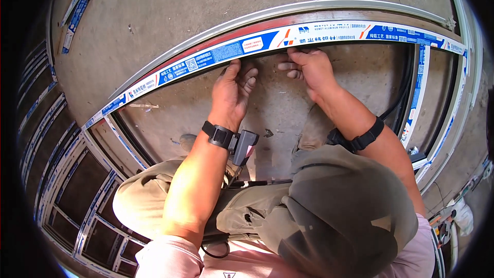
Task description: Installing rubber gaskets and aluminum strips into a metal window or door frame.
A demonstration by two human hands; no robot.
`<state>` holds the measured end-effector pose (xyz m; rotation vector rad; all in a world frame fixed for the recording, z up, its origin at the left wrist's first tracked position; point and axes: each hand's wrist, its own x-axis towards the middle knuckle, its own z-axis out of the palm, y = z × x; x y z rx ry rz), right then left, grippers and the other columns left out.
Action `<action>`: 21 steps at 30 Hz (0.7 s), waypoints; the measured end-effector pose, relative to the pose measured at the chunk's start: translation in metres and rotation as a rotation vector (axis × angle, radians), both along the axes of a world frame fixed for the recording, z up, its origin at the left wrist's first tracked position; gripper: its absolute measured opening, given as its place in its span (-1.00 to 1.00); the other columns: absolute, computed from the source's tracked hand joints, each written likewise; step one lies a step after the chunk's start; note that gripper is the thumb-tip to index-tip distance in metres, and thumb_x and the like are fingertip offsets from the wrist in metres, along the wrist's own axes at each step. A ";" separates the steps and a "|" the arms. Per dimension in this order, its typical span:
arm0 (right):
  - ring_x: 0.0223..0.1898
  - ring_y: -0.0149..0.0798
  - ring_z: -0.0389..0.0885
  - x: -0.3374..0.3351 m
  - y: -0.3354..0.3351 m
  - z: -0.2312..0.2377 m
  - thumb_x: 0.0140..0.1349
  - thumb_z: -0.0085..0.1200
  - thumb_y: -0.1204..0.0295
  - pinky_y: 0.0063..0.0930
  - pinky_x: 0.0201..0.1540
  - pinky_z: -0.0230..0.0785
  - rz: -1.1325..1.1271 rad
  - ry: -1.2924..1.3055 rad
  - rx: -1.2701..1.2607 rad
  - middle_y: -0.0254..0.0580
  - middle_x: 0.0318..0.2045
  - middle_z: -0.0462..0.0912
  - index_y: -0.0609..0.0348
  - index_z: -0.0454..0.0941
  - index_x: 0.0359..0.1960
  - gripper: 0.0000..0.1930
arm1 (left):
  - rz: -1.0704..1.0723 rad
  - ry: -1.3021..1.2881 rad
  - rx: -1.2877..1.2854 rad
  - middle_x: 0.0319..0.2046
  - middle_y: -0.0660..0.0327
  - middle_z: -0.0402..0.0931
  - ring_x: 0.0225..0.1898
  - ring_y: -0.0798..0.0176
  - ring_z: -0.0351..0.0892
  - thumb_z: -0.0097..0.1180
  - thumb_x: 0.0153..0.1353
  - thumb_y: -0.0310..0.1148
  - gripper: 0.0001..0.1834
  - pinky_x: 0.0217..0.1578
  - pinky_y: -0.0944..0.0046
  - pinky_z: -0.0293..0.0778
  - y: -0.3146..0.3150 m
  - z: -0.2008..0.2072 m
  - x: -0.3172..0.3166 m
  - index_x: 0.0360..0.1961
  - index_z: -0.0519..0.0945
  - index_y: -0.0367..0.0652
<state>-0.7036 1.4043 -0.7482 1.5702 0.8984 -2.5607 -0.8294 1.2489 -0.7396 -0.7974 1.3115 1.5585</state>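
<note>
A long aluminium profile (280, 39) with blue-and-white protective film runs across in front of me, forming the far side of a window or door frame. My left hand (232, 91) is at its near edge, thumb against the edge and the other fingers curled below. Right of it, my right hand (310, 68) meets the same edge, thumb and fingers bent in. Whatever the fingertips of either hand pinch is hidden. A thin black strip (360, 45) lines the profile's near edge to the right of my right hand.
A black cord-like length (401, 98) curves down beside the frame's upright bar (418, 90) at right. More film-covered frames (77, 195) lie on the left. Short profile pieces (74, 23) rest on the concrete floor (170, 0) at far left. A white bag (462, 216) is at right.
</note>
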 end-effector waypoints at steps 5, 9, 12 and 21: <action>-0.27 -0.39 0.69 0.004 0.013 0.003 0.39 0.00 0.33 -0.62 -0.34 0.44 0.170 -0.057 -0.006 -0.19 -0.17 0.70 0.20 0.57 -0.02 -0.74 | 0.080 -0.031 0.019 -0.17 -0.02 0.59 -0.22 0.10 0.65 -0.06 0.41 -0.42 -0.80 -0.30 0.30 0.64 0.006 0.008 -0.002 0.00 0.47 -0.22; -0.26 -0.41 0.68 0.010 0.020 0.007 0.40 -0.02 0.30 -0.62 -0.29 0.45 0.167 0.006 -0.094 -0.14 -0.17 0.71 0.22 0.54 0.03 -0.70 | 0.179 0.027 -0.082 -0.18 0.01 0.55 -0.18 0.11 0.61 -0.06 0.41 -0.45 -0.81 -0.28 0.30 0.65 0.020 0.018 0.000 -0.02 0.47 -0.27; -0.30 -0.38 0.69 0.009 0.018 0.005 0.42 -0.04 0.29 -0.57 -0.33 0.47 0.112 0.043 -0.084 -0.13 -0.22 0.72 0.27 0.55 -0.02 -0.70 | 0.281 -0.020 -0.048 -0.22 0.09 0.53 -0.22 0.16 0.60 -0.01 0.39 -0.45 -0.83 -0.29 0.31 0.63 0.024 0.018 0.005 -0.05 0.48 -0.24; -0.29 -0.37 0.67 0.014 0.038 0.030 0.35 0.08 0.23 -0.51 -0.28 0.48 0.634 -0.034 0.085 -0.18 -0.28 0.71 0.26 0.56 -0.03 -0.66 | 0.299 -0.039 0.068 -0.26 0.14 0.57 -0.22 0.20 0.60 0.07 0.36 -0.44 -0.87 -0.27 0.28 0.58 0.009 -0.003 0.010 -0.11 0.54 -0.19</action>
